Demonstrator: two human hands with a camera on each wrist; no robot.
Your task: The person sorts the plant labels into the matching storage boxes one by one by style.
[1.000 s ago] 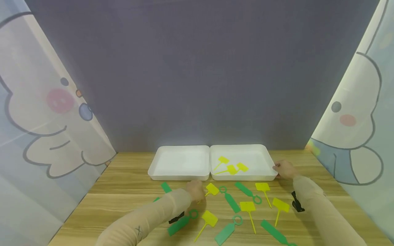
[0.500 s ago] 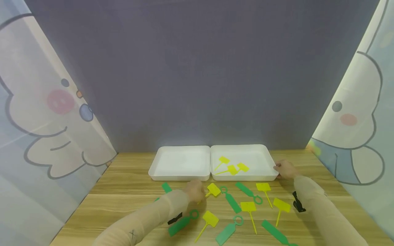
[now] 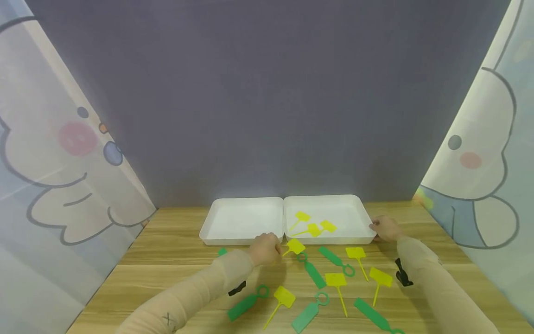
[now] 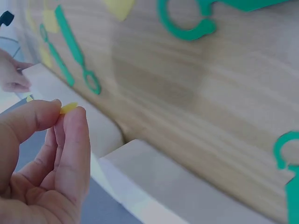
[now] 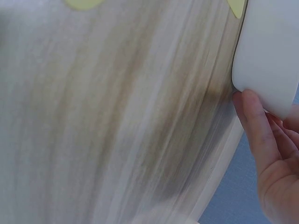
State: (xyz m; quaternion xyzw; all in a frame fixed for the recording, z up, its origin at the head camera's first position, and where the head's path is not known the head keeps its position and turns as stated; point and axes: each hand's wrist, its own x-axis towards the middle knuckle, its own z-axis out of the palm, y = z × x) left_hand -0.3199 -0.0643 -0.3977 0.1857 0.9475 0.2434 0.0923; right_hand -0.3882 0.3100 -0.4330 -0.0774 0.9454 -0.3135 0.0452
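Held yellow tag point(image 3: 295, 246): it was bright and matte, with a flat, roughly rectangular plate narrowing to a slender stem. The left hand point(image 3: 264, 249) pinched the stem between thumb and fingertips; only a small yellow piece showed there in the left wrist view. In the head view, the plate overlapped the near wall of the right white tray point(image 3: 346, 208), beside the ring of a green tag point(image 3: 314, 274). The right hand point(image 3: 385, 228) gripped that tray's outer edge near a rounded corner. Three similar yellow tags point(image 3: 314, 230) lay inside the tray; others lay on the wood-grain table point(image 3: 167, 260).
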